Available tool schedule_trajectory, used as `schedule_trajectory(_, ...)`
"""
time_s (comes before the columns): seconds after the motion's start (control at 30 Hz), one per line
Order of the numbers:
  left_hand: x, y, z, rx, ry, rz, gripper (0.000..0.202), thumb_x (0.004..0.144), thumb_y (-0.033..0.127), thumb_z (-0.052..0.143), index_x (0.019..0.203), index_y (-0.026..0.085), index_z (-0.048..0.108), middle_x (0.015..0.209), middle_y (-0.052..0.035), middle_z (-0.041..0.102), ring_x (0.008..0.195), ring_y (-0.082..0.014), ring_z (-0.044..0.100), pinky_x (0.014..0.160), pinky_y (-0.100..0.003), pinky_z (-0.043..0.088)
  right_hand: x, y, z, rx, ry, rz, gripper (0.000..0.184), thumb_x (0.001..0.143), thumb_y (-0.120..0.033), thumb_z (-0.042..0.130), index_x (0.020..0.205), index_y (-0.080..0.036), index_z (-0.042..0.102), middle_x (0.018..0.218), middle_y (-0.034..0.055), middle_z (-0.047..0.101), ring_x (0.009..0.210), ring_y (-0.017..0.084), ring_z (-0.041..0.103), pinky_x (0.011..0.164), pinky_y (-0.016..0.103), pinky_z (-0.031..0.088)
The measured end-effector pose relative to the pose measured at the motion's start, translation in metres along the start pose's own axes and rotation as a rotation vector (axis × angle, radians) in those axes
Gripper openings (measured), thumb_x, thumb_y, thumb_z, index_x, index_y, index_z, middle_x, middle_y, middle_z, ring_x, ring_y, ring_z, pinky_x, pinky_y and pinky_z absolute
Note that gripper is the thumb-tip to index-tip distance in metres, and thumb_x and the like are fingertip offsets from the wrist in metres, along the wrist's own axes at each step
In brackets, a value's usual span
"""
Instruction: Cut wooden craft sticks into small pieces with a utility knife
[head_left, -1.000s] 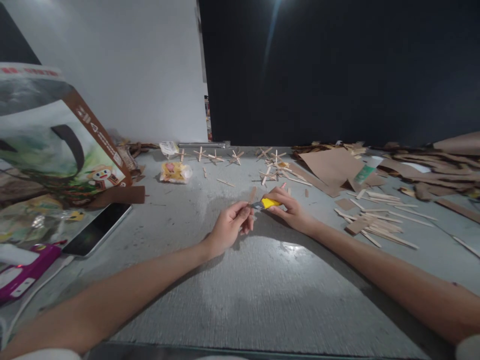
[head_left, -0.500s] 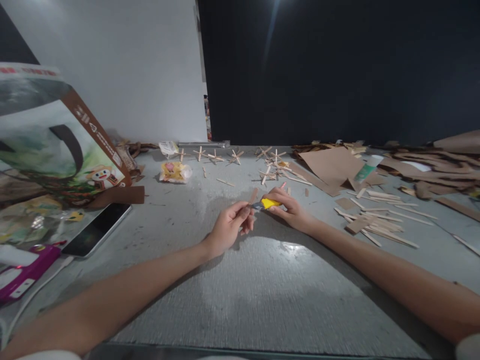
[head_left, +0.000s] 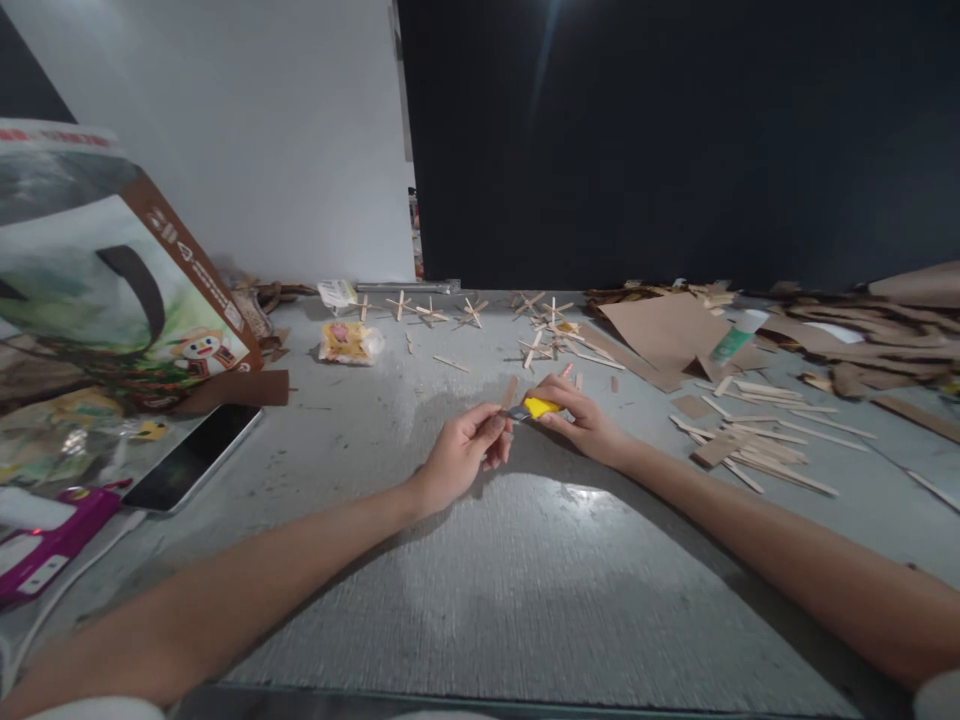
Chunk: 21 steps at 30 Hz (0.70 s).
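Observation:
Over the middle of the table, my left hand (head_left: 463, 448) is closed in a pinch, thumb against fingers. A thin brown strip (head_left: 511, 389) rises just beyond its fingertips and appears held there; its lower end is hidden. My right hand (head_left: 579, 418) is wrapped around a yellow utility knife (head_left: 541, 406). The knife's dark grey front end points left and meets the fingertips of my left hand. Whether the blade touches the strip is too small to tell.
Wooden sticks (head_left: 772, 455) and cardboard (head_left: 660, 335) lie right, with a glue stick (head_left: 739, 338). Several crossed-stick pieces (head_left: 431, 312) line the back near a yellow packet (head_left: 349, 343). Left are a phone (head_left: 193, 458), a purple power strip (head_left: 56, 545) and a large printed bag (head_left: 112, 290).
Both hands stay together in nearly the same place. My left fingertips and the knife have shifted very slightly to the right.

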<state>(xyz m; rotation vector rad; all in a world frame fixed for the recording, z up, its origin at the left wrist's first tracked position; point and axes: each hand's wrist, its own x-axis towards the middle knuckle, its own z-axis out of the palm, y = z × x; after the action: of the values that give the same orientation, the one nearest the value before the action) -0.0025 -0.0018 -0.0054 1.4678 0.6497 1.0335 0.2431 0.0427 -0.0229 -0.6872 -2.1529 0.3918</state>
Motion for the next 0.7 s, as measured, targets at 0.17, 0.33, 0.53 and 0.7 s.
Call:
schedule_trajectory(0.17, 0.0002, -0.0002, 0.0007, -0.021, 0.011, 0.007, 0.052, 0.093, 0.071, 0.065, 0.09, 0.019, 0.062, 0.063, 0.0025, 0.058, 0.054, -0.0107, 0.05, 0.05, -0.024, 0.037, 0.0006, -0.0008, -0.0001, -0.003, 0.001, 0.017, 0.043, 0.108, -0.059, 0.05, 0.125, -0.026, 0.072, 0.108, 0.01, 0.065, 0.101, 0.026, 0.063, 0.097, 0.045, 0.051)
schedule_trajectory(0.33, 0.0002, -0.0008, 0.0004, -0.032, -0.018, 0.005, 0.052, 0.094, 0.071, 0.066, 0.087, 0.019, 0.062, 0.063, 0.0022, 0.058, 0.054, -0.0108, 0.05, 0.051, -0.024, 0.037, 0.0006, -0.0015, 0.0005, 0.013, 0.002, 0.022, 0.045, 0.108, -0.061, 0.05, 0.125, -0.026, 0.072, 0.107, 0.0101, 0.065, 0.101, 0.027, 0.062, 0.097, 0.046, 0.052)
schedule_trajectory(0.53, -0.0015, 0.0018, 0.0006, -0.033, -0.005, 0.001, 0.05, 0.095, 0.069, 0.065, 0.088, 0.019, 0.061, 0.064, 0.0021, 0.059, 0.054, -0.0109, 0.05, 0.051, -0.024, 0.037, 0.0008, -0.0019, 0.0008, 0.013, 0.007, 0.039, 0.046, 0.107, -0.062, 0.05, 0.124, -0.025, 0.073, 0.107, 0.0104, 0.065, 0.101, 0.027, 0.062, 0.098, 0.047, 0.051)
schedule_trajectory(0.7, -0.0009, 0.0024, 0.0015, -0.032, -0.013, 0.004, 0.049, 0.096, 0.067, 0.065, 0.087, 0.019, 0.061, 0.066, 0.0018, 0.06, 0.055, -0.0109, 0.051, 0.053, -0.025, 0.038, 0.0005, -0.0019, 0.0011, 0.012, 0.01, 0.001, 0.043, 0.108, -0.059, 0.05, 0.124, -0.025, 0.071, 0.107, 0.0101, 0.066, 0.101, 0.026, 0.062, 0.097, 0.045, 0.051)
